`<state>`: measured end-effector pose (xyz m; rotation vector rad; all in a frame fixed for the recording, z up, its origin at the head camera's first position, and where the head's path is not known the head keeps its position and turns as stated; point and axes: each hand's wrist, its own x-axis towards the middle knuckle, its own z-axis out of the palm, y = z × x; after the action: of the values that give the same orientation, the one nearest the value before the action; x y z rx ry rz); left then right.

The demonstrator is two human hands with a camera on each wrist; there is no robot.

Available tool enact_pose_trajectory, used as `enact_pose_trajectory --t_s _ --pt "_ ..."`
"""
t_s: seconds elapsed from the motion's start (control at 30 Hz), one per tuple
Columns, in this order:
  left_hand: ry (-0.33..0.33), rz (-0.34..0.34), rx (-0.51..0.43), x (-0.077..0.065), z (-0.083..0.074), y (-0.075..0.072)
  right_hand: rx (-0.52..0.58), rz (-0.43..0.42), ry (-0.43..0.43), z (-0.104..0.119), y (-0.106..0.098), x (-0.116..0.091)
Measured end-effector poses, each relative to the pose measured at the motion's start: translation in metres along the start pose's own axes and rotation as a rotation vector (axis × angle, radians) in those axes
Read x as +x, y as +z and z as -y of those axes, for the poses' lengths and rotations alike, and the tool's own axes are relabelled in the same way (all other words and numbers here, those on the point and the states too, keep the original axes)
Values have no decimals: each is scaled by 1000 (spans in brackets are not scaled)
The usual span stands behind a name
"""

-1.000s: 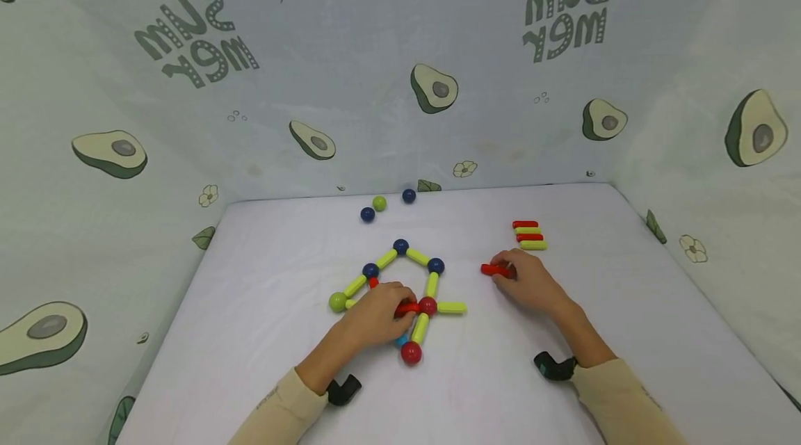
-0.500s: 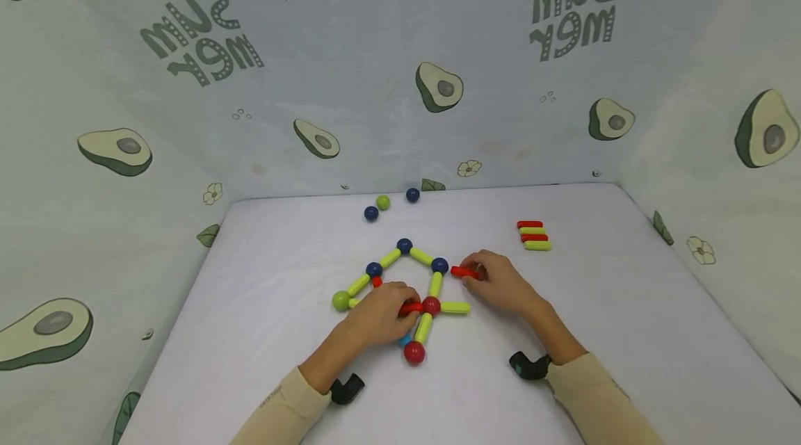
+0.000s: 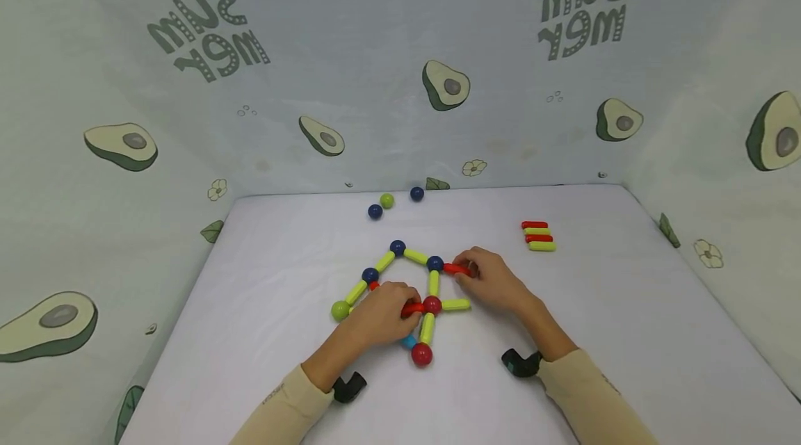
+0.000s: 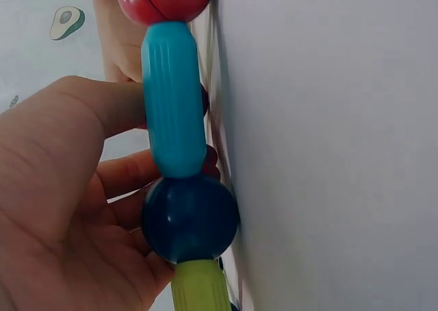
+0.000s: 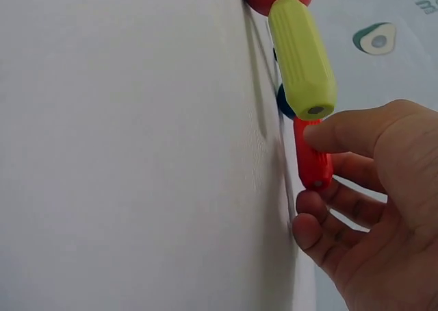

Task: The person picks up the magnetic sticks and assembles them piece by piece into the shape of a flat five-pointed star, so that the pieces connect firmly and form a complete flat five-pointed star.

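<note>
Small cloth-walled booth, likely a filming corner; whether it stands in a home, lab or workshop, cannot tell. Pale grey-green fabric printed with avocados hangs beyond both hands and stands out past the left hand and right hand: 3 sides screened, room behind hidden. Mirror-reversed grey "summer" lettering on it 2 times, high beyond the hands. Beneath the hands, broad table with smooth white covering. Just behind each hand, 1 curved black wrist-worn device, which fits filming.
</note>
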<state>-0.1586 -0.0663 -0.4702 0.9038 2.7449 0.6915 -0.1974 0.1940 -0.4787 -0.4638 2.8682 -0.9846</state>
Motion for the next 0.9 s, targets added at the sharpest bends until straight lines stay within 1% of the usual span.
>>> enact_pose_trajectory --t_s 0.13,0.33,0.5,0.63,0.77,0.9 --pt "-25 5 -14 2 2 -3 11 14 -20 4 2 12" --pt "-36 14 -13 2 4 -4 25 14 -7 4 -2 38" --pt "-35 29 6 0 6 -2 42 14 -12 5 -10 70" --pt "-19 23 5 -1 7 -3 73 19 -5 7 -11 101" --pt "-17 24 -11 -1 9 -4 94 16 39 9 -6 127" --pt "-19 29 -27 -1 10 -3 78 4 50 9 3 146"
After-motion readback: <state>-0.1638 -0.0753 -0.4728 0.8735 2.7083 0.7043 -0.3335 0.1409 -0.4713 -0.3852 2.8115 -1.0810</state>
